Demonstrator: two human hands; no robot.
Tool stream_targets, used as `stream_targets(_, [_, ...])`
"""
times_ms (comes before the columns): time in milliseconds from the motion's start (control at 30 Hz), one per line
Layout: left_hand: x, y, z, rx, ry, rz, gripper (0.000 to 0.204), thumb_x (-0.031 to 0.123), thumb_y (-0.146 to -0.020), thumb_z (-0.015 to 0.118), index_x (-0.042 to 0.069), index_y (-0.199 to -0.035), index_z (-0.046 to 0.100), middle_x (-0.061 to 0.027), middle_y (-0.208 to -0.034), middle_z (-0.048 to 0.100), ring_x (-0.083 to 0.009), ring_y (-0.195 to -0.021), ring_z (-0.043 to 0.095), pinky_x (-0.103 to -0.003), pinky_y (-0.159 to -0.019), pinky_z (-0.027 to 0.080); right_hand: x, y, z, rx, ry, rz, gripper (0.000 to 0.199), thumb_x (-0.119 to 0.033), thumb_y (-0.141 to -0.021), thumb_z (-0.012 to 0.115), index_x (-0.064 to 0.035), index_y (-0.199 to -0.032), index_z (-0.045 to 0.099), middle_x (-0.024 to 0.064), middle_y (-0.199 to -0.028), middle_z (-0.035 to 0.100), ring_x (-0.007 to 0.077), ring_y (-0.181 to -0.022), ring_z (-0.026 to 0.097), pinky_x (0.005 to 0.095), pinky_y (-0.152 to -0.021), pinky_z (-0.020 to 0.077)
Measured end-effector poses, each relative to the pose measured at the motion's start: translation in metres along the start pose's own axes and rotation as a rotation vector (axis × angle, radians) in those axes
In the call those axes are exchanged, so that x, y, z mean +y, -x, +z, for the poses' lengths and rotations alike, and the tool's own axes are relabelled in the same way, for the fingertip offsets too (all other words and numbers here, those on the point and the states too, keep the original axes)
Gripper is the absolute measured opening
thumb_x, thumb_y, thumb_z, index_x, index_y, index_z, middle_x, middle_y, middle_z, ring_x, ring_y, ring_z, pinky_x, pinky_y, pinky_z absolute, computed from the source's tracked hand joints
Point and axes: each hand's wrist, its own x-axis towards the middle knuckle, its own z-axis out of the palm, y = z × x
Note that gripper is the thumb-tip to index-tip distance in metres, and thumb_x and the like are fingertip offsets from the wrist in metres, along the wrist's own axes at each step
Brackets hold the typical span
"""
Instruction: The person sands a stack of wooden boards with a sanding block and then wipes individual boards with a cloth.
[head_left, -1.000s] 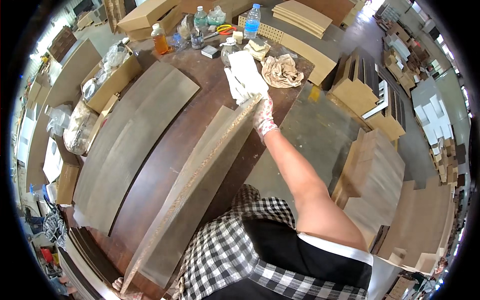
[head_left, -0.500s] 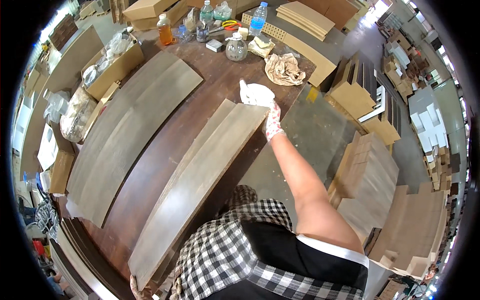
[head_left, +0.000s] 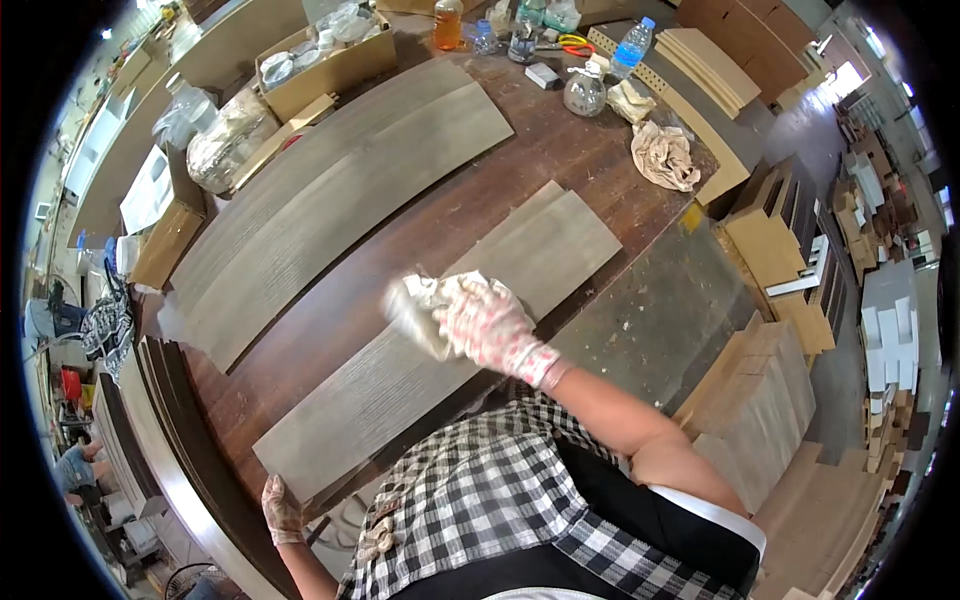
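Note:
A long grey wood-grain board [head_left: 360,415] lies slantwise on the dark brown table, with another board [head_left: 555,200] showing along its far edge. My right hand [head_left: 495,330], in a white glove with red spots, presses a crumpled white cloth [head_left: 425,305] onto the middle of the top board. The cloth's left part is smeared by motion. At the board's near left corner, my left hand [head_left: 283,508], also gloved, is closed on the edge; some of its fingers are hidden. More grey boards [head_left: 340,200] lie beyond, across a strip of bare tabletop [head_left: 330,290].
Along the far edge stand a clear round jar [head_left: 585,92], a blue-capped bottle [head_left: 632,48] and an orange-liquid bottle [head_left: 447,25]. A brown crumpled cloth [head_left: 665,157] lies at the far right corner. An open carton [head_left: 330,75] holds plastic bags. Stacked panels [head_left: 760,410] stand at right.
My right hand has swept the cloth from the board's far right end back to its middle. The board has gone from tilted to lying flatter, and the view has shifted.

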Motion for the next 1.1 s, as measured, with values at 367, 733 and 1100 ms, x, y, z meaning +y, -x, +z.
stream_targets(367, [0.019,0.018,0.04,0.001,0.064,0.05,0.029,0.02,-0.087,0.05,-0.001,-0.107,0.053,-0.0071,-0.099,0.059,-0.0177,-0.086,0.058,-0.031,-0.077,0.047,0.225,0.067,0.077,0.188,-0.193,0.684,0.018,-0.017,-0.088,0.041,-0.0051,-0.087,0.055,0.0159,-0.085,0.057,0.0292,-0.081,0.054,0.0379,-0.074,0.0441])
stream_targets(733, [0.018,0.02,0.036,-0.034,0.094,0.033,0.031,0.021,-0.085,0.05,-0.002,-0.105,0.055,-0.0072,-0.096,0.06,-0.0169,-0.083,0.058,-0.03,-0.075,0.047,0.16,0.042,0.037,-0.048,-0.845,0.845,0.033,-0.031,-0.084,0.05,-0.0021,-0.092,0.062,0.0141,-0.087,0.063,0.0241,-0.079,0.06,0.0359,-0.072,0.0452])
stream_targets(1100, [0.053,0.033,0.064,0.086,-0.203,0.317,0.031,0.029,-0.085,0.049,0.001,-0.093,0.06,-0.0013,-0.082,0.059,-0.01,-0.075,0.051,-0.025,-0.069,0.042,0.063,0.102,-0.031,-0.919,-1.79,0.952,0.039,-0.037,-0.087,0.049,-0.0004,-0.091,0.059,0.0048,-0.084,0.062,0.0159,-0.076,0.058,0.0278,-0.072,0.0478])
